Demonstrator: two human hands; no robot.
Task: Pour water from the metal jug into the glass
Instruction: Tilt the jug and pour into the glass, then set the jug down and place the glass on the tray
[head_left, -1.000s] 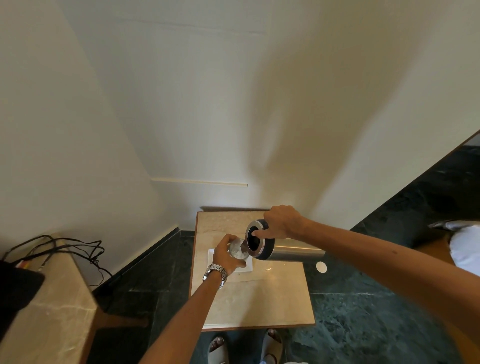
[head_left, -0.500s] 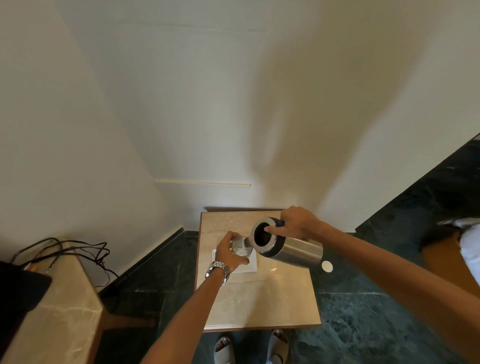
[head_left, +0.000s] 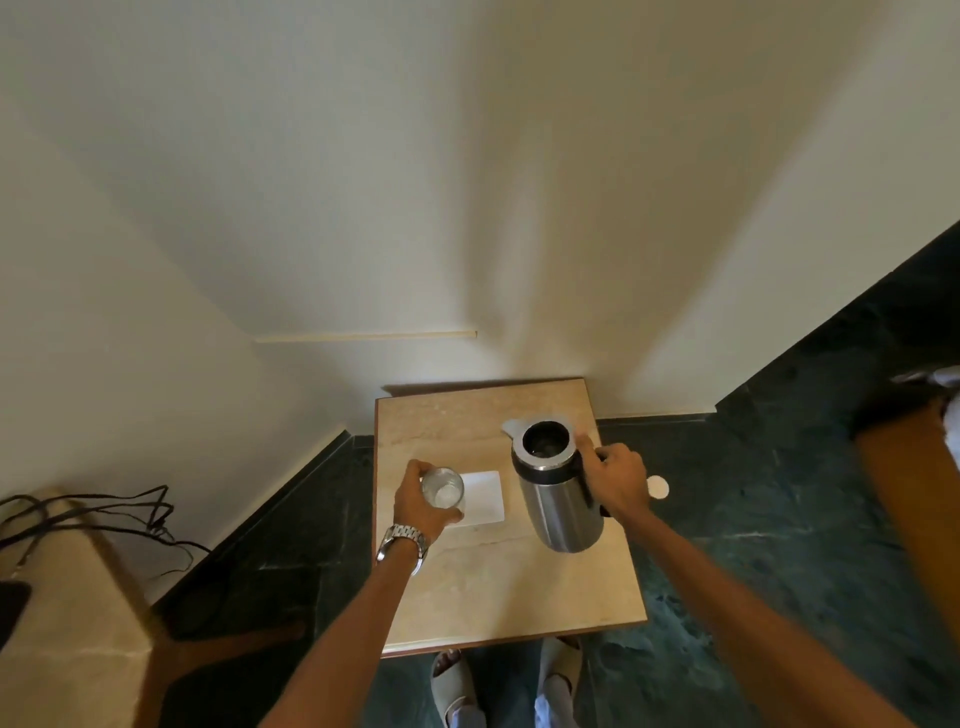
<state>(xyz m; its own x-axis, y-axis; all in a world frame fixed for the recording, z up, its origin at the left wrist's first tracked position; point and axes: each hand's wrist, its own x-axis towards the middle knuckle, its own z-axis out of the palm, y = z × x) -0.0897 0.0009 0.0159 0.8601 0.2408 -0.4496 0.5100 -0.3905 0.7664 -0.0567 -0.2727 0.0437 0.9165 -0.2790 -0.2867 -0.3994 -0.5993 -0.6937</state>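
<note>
Near the desk's right edge the metal jug (head_left: 558, 499) is about upright, lid off, dark open mouth up, spout toward the far-left corner; whether its base touches the desk (head_left: 519, 597) can't be told. Right hand (head_left: 615, 483) clenched on the black handle on the jug's right side. Glass (head_left: 442, 488) near the desk's left edge, well apart from the jug, left hand (head_left: 418, 501) wrapped around it, water level can't be told. Wristwatch (head_left: 404, 540) on left wrist. White napkin (head_left: 485, 496) flat on desk between glass and jug, partly under the glass. Small white disc (head_left: 657, 487) just off the desk's right edge. Cables (head_left: 104, 514) on a counter at left
</note>
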